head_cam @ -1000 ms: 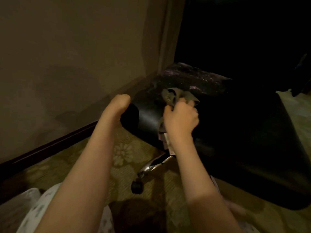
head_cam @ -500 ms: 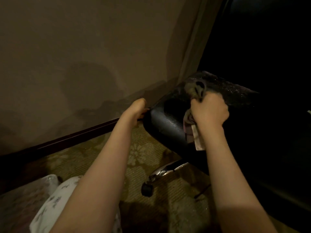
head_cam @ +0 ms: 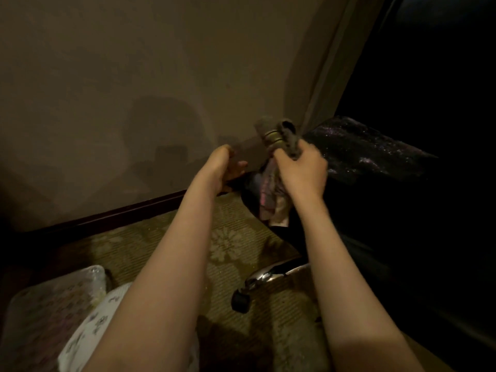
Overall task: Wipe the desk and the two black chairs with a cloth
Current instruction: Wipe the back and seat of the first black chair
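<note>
cloth (head_cam: 284, 140) bunched in right hand (head_cam: 302, 167) fingers, over chair (head_cam: 362, 151) edge

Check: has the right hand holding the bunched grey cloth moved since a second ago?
Yes. The right hand and cloth slid leftward to the black chair's edge.

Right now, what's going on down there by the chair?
A person is crouched low beside a black chair, on patterned carpet near the wall. The right hand grips a bunched cloth at the chair's near edge, with part of the cloth hanging below the fist. The left hand is at the chair's left edge, apparently steadying it; whether it actually grips is hard to tell. A chrome leg with a castor shows below the seat.
</note>
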The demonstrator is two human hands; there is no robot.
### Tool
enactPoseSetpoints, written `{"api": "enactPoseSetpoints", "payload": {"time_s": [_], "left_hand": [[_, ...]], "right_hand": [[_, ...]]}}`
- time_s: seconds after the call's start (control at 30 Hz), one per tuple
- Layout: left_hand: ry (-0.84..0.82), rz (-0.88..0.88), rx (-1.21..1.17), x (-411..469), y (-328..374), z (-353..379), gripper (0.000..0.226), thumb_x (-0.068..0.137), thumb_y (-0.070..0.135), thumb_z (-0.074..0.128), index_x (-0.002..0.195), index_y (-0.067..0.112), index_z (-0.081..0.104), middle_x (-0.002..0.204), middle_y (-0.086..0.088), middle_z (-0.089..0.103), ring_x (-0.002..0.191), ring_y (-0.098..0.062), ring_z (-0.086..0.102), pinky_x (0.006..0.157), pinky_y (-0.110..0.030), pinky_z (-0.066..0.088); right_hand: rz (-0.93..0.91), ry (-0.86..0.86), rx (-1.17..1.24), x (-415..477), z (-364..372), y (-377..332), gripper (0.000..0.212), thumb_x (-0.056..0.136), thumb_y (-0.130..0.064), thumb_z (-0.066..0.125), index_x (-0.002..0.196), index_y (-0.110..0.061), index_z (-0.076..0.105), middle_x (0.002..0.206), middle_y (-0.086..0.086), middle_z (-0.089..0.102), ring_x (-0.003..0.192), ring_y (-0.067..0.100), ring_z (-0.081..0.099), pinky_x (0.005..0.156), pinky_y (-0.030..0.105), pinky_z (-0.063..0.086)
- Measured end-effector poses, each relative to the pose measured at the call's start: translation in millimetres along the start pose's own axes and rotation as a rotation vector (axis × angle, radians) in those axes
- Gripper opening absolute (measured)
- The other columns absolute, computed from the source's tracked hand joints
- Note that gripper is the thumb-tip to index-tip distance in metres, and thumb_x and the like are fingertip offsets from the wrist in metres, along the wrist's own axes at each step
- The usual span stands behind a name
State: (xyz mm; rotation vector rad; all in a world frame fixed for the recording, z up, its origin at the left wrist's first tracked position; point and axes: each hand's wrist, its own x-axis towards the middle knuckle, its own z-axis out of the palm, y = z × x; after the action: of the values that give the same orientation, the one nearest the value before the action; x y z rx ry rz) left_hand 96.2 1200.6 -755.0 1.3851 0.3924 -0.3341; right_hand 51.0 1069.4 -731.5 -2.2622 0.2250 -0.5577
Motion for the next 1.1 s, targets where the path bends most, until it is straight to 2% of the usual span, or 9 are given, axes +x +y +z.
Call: {"api": "enactPoseSetpoints", "payload": {"time_s": [0.17, 0.27, 0.43, 0.5, 0.6, 0.7, 0.9, 0.97, 1.1], "left_hand": [[-0.026, -0.06, 0.149, -12.9, -13.8, 11.0, 0.027, 0.099, 0.025, 0.028, 0.096, 0.013, 0.052, 0.096, -0.004, 0.055, 0.079, -0.015, 0.05, 0.068, -0.025, 0.037], [0.021, -0.089, 0.135, -12.7, -23.8, 12.1, 0.039, 0.1, 0.028, 0.026, 0.127, 0.01, 0.047, 0.122, -0.008, 0.052, 0.107, -0.024, 0.05, 0.096, -0.044, 0.034], [0.057, -0.107, 0.044, -15.9, -19.2, -0.5, 0.045, 0.099, 0.034, 0.024, 0.134, 0.014, 0.042, 0.136, -0.007, 0.049, 0.117, -0.029, 0.048, 0.1, -0.052, 0.028], [0.049, -0.092, 0.067, -21.3, -17.0, -2.6, 0.042, 0.098, 0.035, 0.024, 0.126, 0.015, 0.049, 0.123, -0.007, 0.054, 0.108, -0.028, 0.051, 0.093, -0.045, 0.036], [0.098, -0.052, 0.286, -34.0, -18.0, -2.7, 0.027, 0.097, 0.026, 0.033, 0.08, 0.013, 0.05, 0.079, -0.005, 0.046, 0.067, -0.018, 0.044, 0.056, -0.028, 0.033], [0.091, -0.067, 0.507, -43.7, -23.9, -5.2, 0.024, 0.098, 0.02, 0.037, 0.078, 0.014, 0.047, 0.076, -0.002, 0.045, 0.064, -0.013, 0.042, 0.049, -0.029, 0.028], [0.177, 0.419, 0.262, -39.6, 0.0, -7.9, 0.02, 0.092, 0.018, 0.056, 0.111, 0.019, 0.062, 0.103, 0.002, 0.061, 0.087, -0.01, 0.056, 0.064, -0.011, 0.047], [0.046, 0.539, 0.181, -42.5, 2.5, -0.2, 0.025, 0.089, 0.015, 0.061, 0.115, 0.018, 0.061, 0.105, 0.002, 0.061, 0.095, -0.01, 0.06, 0.071, -0.013, 0.05], [-0.197, 0.379, 0.485, -40.2, -23.9, 18.7, 0.039, 0.084, 0.026, 0.068, 0.121, 0.026, 0.056, 0.112, -0.002, 0.058, 0.101, -0.014, 0.058, 0.078, -0.024, 0.049]], "right_hand": [[-0.126, 0.02, -0.481, -30.6, -15.9, 32.2, 0.041, 0.09, -0.034, 0.055, 0.127, -0.016, 0.052, 0.126, 0.008, 0.048, 0.114, 0.027, 0.048, 0.08, 0.035, 0.043], [-0.274, 0.014, -0.737, -40.0, 8.0, 31.8, 0.041, 0.079, -0.036, 0.069, 0.111, -0.012, 0.061, 0.111, 0.009, 0.056, 0.102, 0.026, 0.054, 0.067, 0.032, 0.049], [-0.488, -0.013, -0.921, -55.6, 34.5, 32.3, 0.027, 0.055, -0.027, 0.081, 0.077, -0.017, 0.069, 0.077, 0.0, 0.06, 0.068, 0.017, 0.058, 0.04, 0.019, 0.037], [-0.613, -0.055, -0.946, -64.7, 38.6, 30.2, 0.017, 0.062, -0.023, 0.07, 0.079, -0.018, 0.069, 0.08, -0.001, 0.061, 0.07, 0.016, 0.059, 0.04, 0.019, 0.034], [-0.79, -0.384, -0.957, -77.0, 52.2, 41.9, 0.028, 0.088, -0.014, 0.049, 0.113, -0.011, 0.06, 0.114, 0.006, 0.054, 0.103, 0.024, 0.053, 0.058, 0.027, 0.045], [-0.782, -0.587, -0.87, -80.0, 46.6, 47.6, 0.036, 0.095, -0.015, 0.043, 0.13, -0.008, 0.046, 0.133, 0.01, 0.041, 0.12, 0.028, 0.039, 0.077, 0.033, 0.045], [-0.842, 0.032, -0.712, -47.0, 9.5, 20.8, 0.034, 0.061, -0.021, 0.065, 0.094, -0.022, 0.072, 0.092, 0.0, 0.065, 0.081, 0.024, 0.062, 0.048, 0.025, 0.046], [-0.726, 0.058, -0.767, -37.2, -6.8, 25.9, 0.033, 0.061, -0.017, 0.06, 0.091, -0.02, 0.073, 0.092, 0.003, 0.066, 0.08, 0.026, 0.062, 0.05, 0.025, 0.045], [-0.619, -0.132, -0.765, -37.9, -22.4, 56.2, 0.047, 0.057, -0.018, 0.083, 0.1, -0.008, 0.067, 0.099, 0.012, 0.061, 0.088, 0.033, 0.058, 0.05, 0.03, 0.045]]}}
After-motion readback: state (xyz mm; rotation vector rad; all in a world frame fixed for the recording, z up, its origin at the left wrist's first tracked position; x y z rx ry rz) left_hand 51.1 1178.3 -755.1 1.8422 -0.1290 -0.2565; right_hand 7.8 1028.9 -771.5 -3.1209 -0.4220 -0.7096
